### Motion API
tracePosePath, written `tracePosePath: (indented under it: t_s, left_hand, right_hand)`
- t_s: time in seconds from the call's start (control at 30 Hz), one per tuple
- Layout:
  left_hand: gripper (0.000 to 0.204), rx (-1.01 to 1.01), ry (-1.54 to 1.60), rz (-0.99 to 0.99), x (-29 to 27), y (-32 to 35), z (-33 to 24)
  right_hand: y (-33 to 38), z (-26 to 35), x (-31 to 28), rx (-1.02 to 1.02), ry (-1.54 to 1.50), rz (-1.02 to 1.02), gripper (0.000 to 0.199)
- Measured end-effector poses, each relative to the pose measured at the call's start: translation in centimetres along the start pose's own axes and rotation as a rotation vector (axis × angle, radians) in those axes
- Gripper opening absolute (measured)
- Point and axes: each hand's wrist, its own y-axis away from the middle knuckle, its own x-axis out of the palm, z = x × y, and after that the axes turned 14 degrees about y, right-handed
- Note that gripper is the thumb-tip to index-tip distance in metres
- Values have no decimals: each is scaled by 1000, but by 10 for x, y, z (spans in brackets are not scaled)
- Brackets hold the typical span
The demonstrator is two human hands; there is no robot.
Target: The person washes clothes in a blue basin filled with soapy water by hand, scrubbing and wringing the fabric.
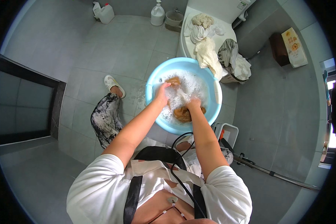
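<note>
A round light-blue basin (213,112) full of foamy water stands in front of me, with brown wet cloth (182,114) partly sunk in the suds. My left hand (162,93) is inside the left part of the basin, its fingers closed on a brown fold of the cloth that shows above the foam. On the right side, my right hand (193,103) dips into the suds just beyond the larger brown bunch. Foam hides the fingers of that hand, so its grip does not show.
Cream and white clothes (207,52) lie on the closed toilet (188,41), one knit piece reaching the basin's rim. Beside it stands a bin (233,77) with a bag. Bottles (157,15) line the back wall. A black cable (173,170) hangs near my right arm.
</note>
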Motion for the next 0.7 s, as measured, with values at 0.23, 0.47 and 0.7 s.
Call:
tracePosePath:
  t_s: [0.23,0.47,0.7]
  left_hand:
    - [41,-82,324,-96,40,16,4]
    - [46,-12,199,-3,59,57,-10]
    - [59,-203,225,400,74,65,-8]
  right_hand:
    - [43,-14,-63,-94,-869,-288,41]
    - [104,-33,-141,-464,-1310,-257,49]
    - [120,-27,-140,-480,-857,-551,53]
